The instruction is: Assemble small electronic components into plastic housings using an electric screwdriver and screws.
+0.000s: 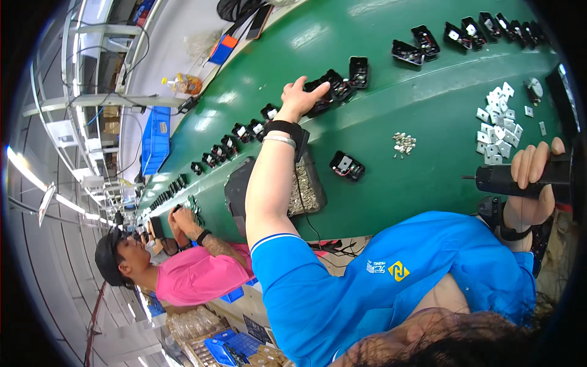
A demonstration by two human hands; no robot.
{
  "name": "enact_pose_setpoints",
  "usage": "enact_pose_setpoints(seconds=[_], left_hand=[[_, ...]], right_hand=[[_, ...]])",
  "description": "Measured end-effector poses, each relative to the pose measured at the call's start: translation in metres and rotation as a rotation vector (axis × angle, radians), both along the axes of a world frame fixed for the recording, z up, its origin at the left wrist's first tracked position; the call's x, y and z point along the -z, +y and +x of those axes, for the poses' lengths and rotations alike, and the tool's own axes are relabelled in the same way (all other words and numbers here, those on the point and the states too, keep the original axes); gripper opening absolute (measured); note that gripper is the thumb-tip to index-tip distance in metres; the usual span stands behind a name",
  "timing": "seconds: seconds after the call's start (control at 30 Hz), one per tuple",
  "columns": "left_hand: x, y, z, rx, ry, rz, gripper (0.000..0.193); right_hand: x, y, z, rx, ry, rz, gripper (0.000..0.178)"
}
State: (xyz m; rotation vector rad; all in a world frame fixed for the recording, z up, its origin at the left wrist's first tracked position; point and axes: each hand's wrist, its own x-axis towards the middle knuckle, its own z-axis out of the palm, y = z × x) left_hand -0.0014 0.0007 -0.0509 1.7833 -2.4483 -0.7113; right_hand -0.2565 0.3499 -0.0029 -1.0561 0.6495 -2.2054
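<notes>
My left arm stretches out over the green work surface. My left hand (298,100) is at a black plastic housing (319,107), its thumb lying over it and its fingers spread apart. Whether the other fingers touch the housing is hidden. Two more open black housings (359,72) stand just right of it. In my right hand (535,165) is a black electric screwdriver (510,178), held level with its thin bit pointing left. A single black housing with a pale metal plate inside (347,166) lies nearer me, between the two hands.
Pale square plates (498,125) lie in a heap beyond the screwdriver, with small screws (403,145) left of them. A bin of small metal parts (307,189) sits under my left forearm. Rows of housings (422,46) line the green belt. A co-worker in pink (199,275) works at left.
</notes>
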Motion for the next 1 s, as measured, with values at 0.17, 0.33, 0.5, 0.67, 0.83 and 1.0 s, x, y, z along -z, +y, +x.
enact_pose_setpoints(seconds=[0.17,0.33,0.5,0.67,0.83,1.0], left_hand=[[0.005,0.000,-0.024,0.008,-0.233,-0.190,0.071],[0.018,-0.019,-0.013,0.013,-0.043,-0.161,0.052],[0.030,-0.029,-0.005,-0.009,0.099,-0.151,0.050],[0.015,-0.027,-0.005,0.010,0.182,-0.239,0.047],[-0.043,0.018,-0.032,0.029,0.772,0.084,0.035],[-0.074,0.208,-0.140,0.698,0.524,0.407,0.034]], right_hand=[[-0.004,0.007,-0.003,0.076,-0.025,-0.001,0.053],[-0.009,0.019,-0.011,0.166,-0.010,-0.018,0.052],[-0.014,0.040,-0.023,0.291,0.042,-0.023,0.052],[-0.015,0.077,-0.039,0.388,0.167,0.027,0.050],[-0.039,0.122,-0.054,0.506,0.327,0.014,0.049],[-0.052,0.177,-0.063,0.591,0.420,0.011,0.050]])
